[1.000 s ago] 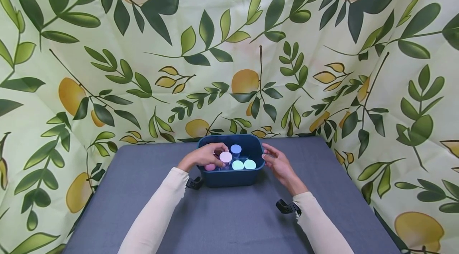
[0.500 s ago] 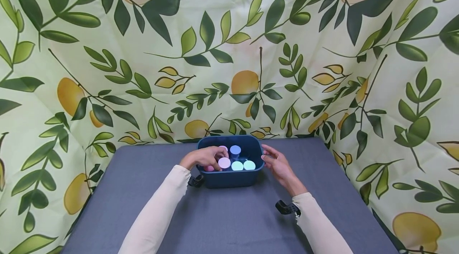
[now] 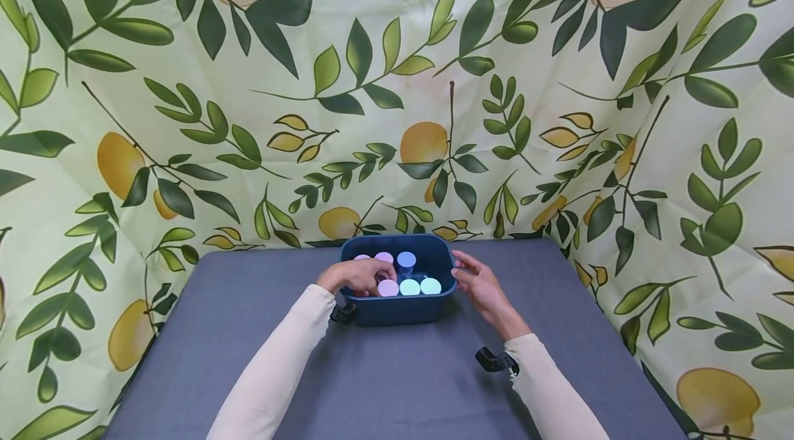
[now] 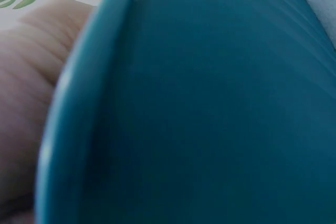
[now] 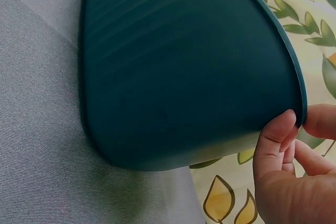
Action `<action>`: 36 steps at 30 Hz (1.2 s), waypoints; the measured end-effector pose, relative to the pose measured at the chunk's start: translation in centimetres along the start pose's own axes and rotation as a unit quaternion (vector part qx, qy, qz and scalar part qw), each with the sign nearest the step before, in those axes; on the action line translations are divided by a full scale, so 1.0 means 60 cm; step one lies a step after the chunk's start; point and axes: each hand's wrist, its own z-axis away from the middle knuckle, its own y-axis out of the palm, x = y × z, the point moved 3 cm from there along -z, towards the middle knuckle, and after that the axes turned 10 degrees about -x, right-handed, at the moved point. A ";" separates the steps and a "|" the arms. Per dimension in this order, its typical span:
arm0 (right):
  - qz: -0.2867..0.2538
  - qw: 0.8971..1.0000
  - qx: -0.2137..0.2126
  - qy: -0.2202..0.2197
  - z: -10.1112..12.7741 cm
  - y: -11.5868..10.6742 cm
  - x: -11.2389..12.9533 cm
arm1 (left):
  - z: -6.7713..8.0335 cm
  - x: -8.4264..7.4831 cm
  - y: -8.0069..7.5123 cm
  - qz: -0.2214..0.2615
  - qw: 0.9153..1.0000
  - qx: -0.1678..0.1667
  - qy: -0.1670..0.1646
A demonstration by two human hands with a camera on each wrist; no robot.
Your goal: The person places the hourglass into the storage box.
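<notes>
A dark blue plastic bin [image 3: 397, 312] holds several small jars with round pastel lids. My left hand [image 3: 362, 276] reaches over its left rim, fingers curled down around a lilac-lidded jar [image 3: 388, 287] at the front; the fingertips are partly hidden. In the left wrist view the bin's wall fills most of the picture, with part of the left hand [image 4: 31, 87] beyond the rim. My right hand [image 3: 486, 288] pinches the bin's right rim; in the right wrist view its thumb [image 5: 281, 127] presses the outer wall.
Two pale mint lids [image 3: 409, 287] line up right of the lilac one. Behind them stand a blue-lidded jar [image 3: 406, 261] and a pink-lidded jar [image 3: 384, 258]. The bin rests on a grey cloth-covered table [image 3: 397, 385], before a lemon-print fabric backdrop [image 3: 372, 116].
My left hand has brought the lilac-lidded jar forward and down into the front row. Pink lids behind it have come into sight. The right hand stays at the rim.
</notes>
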 end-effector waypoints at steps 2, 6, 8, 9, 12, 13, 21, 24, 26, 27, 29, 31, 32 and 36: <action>0.000 1.000 -0.001 0.000 0.000 0.000 0.000 | -0.002 0.001 0.002 -0.017 1.000 0.003 -0.002; -0.001 1.000 0.001 0.000 0.001 0.000 0.001 | -0.005 0.002 0.005 -0.027 1.000 0.006 -0.011; -0.001 1.000 0.000 0.000 0.001 0.000 0.001 | -0.004 0.002 0.006 -0.028 0.999 0.005 -0.016; -0.001 1.000 0.000 0.000 0.001 0.000 0.001 | -0.004 0.002 0.006 -0.030 0.999 0.004 -0.019; 0.003 1.000 0.001 -0.002 0.002 0.001 0.002 | -0.003 0.002 0.005 -0.033 0.999 0.001 -0.024; 0.004 1.000 0.001 -0.003 0.002 0.001 0.001 | -0.003 0.001 0.005 -0.035 0.999 0.000 -0.026; -0.008 1.000 0.001 0.000 0.000 0.000 -0.001 | 0.000 -0.003 0.004 -0.043 0.999 -0.012 -0.031; -0.008 1.000 0.003 0.000 -0.001 0.000 -0.003 | 0.005 -0.007 0.003 -0.044 0.998 -0.017 -0.035; -0.008 1.000 0.005 0.001 -0.001 0.000 -0.003 | 0.010 -0.011 0.002 -0.041 0.998 -0.021 -0.038; -0.008 1.000 0.005 0.001 -0.001 -0.001 -0.003 | 0.012 -0.012 0.001 -0.035 0.998 -0.022 -0.039; -0.008 1.000 0.006 0.000 0.000 -0.001 -0.003 | 0.016 -0.014 -0.001 -0.025 0.999 -0.027 -0.036; -0.008 1.000 0.005 -0.001 0.000 -0.002 -0.003 | 0.020 -0.019 -0.005 -0.029 0.999 -0.041 -0.019; -0.007 1.000 0.005 -0.001 0.000 -0.002 -0.003 | 0.023 -0.021 -0.007 -0.033 0.998 -0.051 -0.007; -0.008 1.000 0.003 -0.003 0.000 -0.003 -0.002 | 0.036 -0.031 -0.015 -0.056 0.993 -0.095 0.034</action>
